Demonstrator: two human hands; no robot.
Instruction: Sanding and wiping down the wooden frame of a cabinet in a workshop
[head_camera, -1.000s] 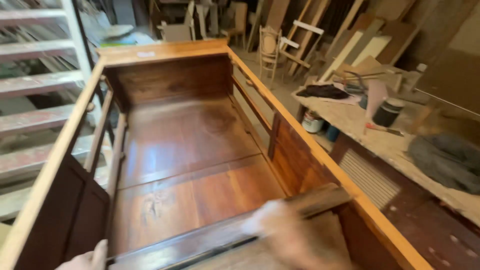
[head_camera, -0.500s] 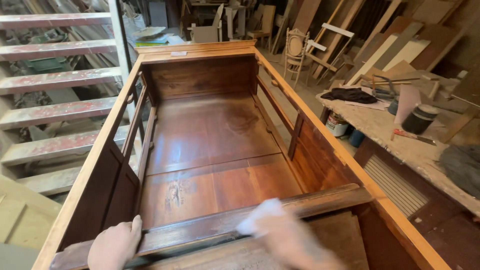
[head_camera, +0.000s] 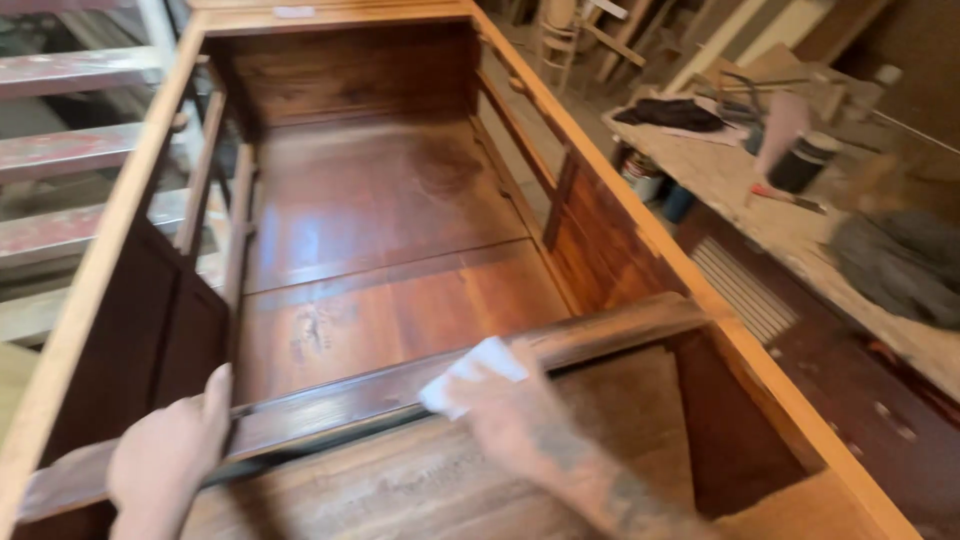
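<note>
A large wooden cabinet (head_camera: 640, 235) lies on its back with its dark, glossy inside facing up. A dark crossbar (head_camera: 610, 330) runs across its near part. My right hand (head_camera: 505, 405) presses a small white cloth (head_camera: 470, 370) onto this crossbar, near its middle. My left hand (head_camera: 170, 455) rests on the left end of the same crossbar, fingers together and flat, holding nothing. A paler, dull panel (head_camera: 420, 480) lies below the bar, between my arms.
A dusty workbench (head_camera: 760, 195) stands to the right with a dark can (head_camera: 800, 165), a black rag (head_camera: 670, 113) and small tools. Red-painted wooden stairs (head_camera: 70, 150) rise at the left. Planks and frames lean at the back right.
My view has dropped and moved closer to the cabinet. My right hand with the cloth has slid left along the crossbar. My left hand has come further up onto the bar's left end.
</note>
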